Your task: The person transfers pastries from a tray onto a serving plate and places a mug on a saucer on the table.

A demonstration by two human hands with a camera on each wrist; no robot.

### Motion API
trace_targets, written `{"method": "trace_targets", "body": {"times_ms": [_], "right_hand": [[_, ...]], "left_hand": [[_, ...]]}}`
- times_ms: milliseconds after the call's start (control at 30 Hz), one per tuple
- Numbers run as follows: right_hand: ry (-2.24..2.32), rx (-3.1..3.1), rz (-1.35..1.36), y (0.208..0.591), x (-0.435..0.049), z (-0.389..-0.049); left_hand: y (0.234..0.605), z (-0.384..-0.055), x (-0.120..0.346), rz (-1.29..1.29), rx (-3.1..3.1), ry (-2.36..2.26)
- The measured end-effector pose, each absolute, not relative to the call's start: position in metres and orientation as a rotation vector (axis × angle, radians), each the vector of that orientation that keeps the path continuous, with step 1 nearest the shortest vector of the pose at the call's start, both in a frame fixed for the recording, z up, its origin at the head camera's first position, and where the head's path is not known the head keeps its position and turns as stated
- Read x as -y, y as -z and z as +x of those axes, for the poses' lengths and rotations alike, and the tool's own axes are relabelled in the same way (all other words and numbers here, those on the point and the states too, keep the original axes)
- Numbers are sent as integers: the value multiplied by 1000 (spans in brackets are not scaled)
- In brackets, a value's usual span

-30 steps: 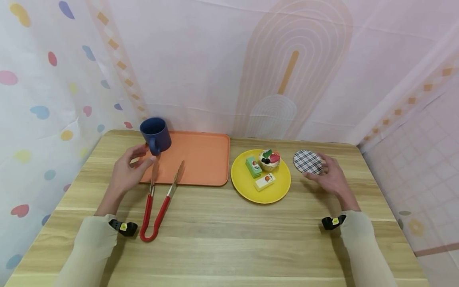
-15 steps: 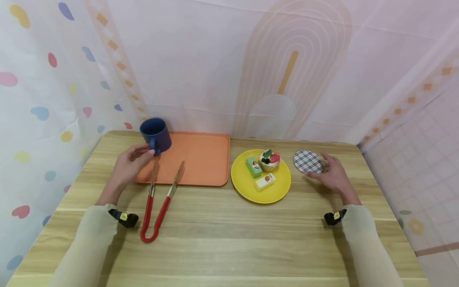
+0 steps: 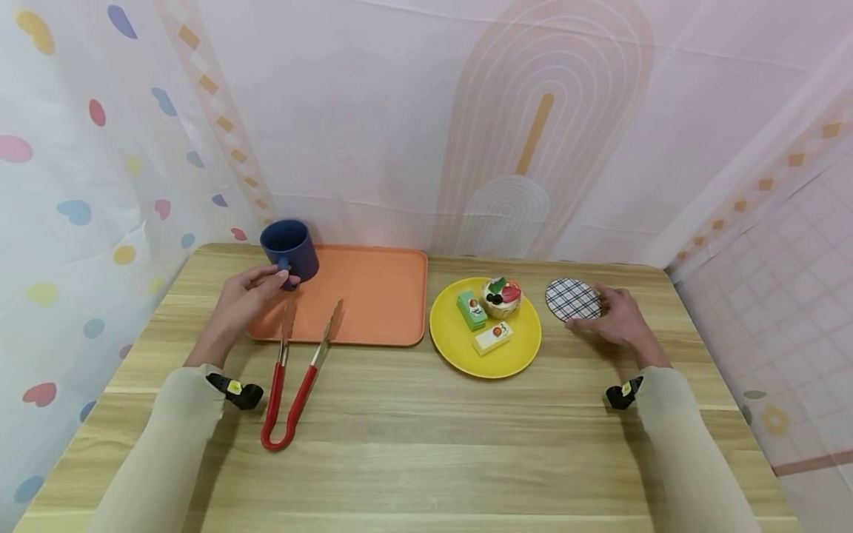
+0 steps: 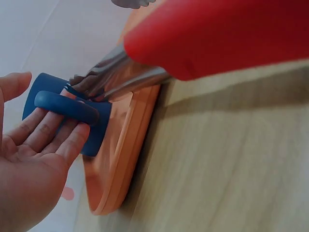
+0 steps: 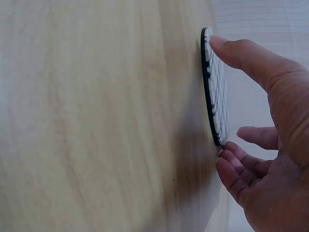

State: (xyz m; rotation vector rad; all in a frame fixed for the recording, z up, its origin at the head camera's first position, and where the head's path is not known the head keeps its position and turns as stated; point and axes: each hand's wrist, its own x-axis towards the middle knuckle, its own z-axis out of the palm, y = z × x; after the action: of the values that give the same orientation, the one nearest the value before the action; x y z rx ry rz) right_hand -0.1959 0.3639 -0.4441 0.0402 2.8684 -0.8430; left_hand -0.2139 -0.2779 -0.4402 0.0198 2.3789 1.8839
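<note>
A dark blue mug stands upright on the back left of an orange tray. My left hand is at its handle, with a fingertip through the loop and the thumb over it in the head view. In the left wrist view, the fingers reach behind the mug's handle and the thumb stands above. My right hand spans the edge of a round plaid coaster at the right. Its thumb lies at one edge and its fingertips at another in the right wrist view.
Red-handled tongs lie spread beside my left wrist, their metal ends over the tray's front edge. A yellow plate between tray and coaster bears a fruit-topped cupcake, a green cake slice and a pale yellow slice.
My left hand has moved forward and right onto the mug's handle, a fingertip now through it. My right hand has shifted slightly around the coaster's edge. Mug and coaster look unmoved.
</note>
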Motion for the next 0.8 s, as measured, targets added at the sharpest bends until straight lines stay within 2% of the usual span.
{"method": "trace_targets", "body": {"times_ms": [433, 800], "right_hand": [[888, -2831, 85, 452, -368, -196], [934, -2837, 79, 455, -370, -199]], "left_hand": [[448, -227, 279, -16, -2264, -1982], [449, -229, 276, 59, -2290, -1994]]}}
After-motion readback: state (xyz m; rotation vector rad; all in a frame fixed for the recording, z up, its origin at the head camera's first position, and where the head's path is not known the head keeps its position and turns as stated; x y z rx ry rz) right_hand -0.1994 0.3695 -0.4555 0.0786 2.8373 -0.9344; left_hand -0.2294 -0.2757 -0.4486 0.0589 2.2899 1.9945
